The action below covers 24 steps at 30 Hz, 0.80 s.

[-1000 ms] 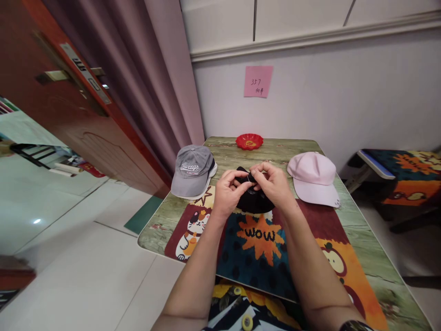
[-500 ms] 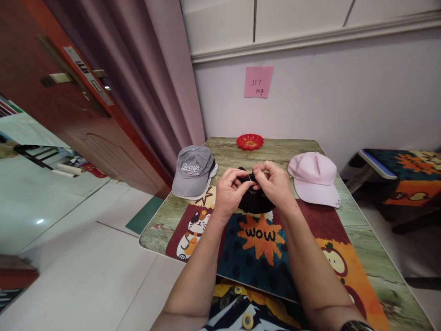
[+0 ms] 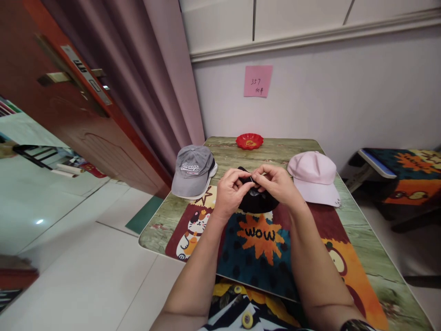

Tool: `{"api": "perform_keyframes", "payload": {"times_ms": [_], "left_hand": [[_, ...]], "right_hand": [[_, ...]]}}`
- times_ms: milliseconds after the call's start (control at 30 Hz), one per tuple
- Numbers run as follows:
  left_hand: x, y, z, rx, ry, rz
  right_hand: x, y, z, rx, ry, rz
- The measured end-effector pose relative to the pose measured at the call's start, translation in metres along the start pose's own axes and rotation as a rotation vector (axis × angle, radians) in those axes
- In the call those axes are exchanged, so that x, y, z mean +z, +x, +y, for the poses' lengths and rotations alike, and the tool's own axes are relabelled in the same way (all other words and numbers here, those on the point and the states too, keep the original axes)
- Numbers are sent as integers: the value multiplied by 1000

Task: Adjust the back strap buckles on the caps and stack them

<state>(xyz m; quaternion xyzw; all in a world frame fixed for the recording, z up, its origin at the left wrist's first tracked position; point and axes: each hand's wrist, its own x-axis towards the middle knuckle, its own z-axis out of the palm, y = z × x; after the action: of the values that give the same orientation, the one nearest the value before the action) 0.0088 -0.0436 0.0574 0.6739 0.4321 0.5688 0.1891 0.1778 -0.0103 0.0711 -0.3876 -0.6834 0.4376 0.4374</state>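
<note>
A black cap [image 3: 260,204] with a pale mark on its front lies on the patterned mat [image 3: 229,257], partly covered by my hands. My left hand [image 3: 231,192] is closed in a pinch over the cap's upper left side. From the right, my right hand [image 3: 275,184] pinches close to the left fingertips. Between the two sets of fingers shows a thin, pale, pin-like sliver [image 3: 251,180], too small to name. Left of my hands sits a grey cap [image 3: 193,170] with white lettering, stacked on other headwear. A pink cap [image 3: 314,174] rests on the right.
A red scalloped dish [image 3: 249,141] stands at the back of the wood-patterned table [image 3: 220,154]. On the wall is a pink note [image 3: 257,81]. An open door [image 3: 93,115] and a curtain [image 3: 165,69] are at left. Another mat-covered table [image 3: 409,170] is at right.
My right hand has turned slightly and its wrist has shifted right, showing more of the black cap's front. My left hand is almost still.
</note>
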Motion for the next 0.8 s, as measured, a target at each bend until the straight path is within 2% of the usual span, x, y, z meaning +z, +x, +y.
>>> {"api": "perform_keyframes", "payload": {"times_ms": [133,267,533,667,800], "left_hand": [[1,-1,0,11,-7,-45],[1,-1,0,1,-14,-58],[2,-2,0,-57,-72,-59],[3,-2,0,-176,-186,-49],[2,-1,4,-318,-333,-17]], "right_hand": [[-6,-1,1,60,89,-72],[-5,-1,1,93,176,-48],[-5,0,2,86,209,-36],[-1,2,2,99,246,19],[2,3,4,89,255,10]]}}
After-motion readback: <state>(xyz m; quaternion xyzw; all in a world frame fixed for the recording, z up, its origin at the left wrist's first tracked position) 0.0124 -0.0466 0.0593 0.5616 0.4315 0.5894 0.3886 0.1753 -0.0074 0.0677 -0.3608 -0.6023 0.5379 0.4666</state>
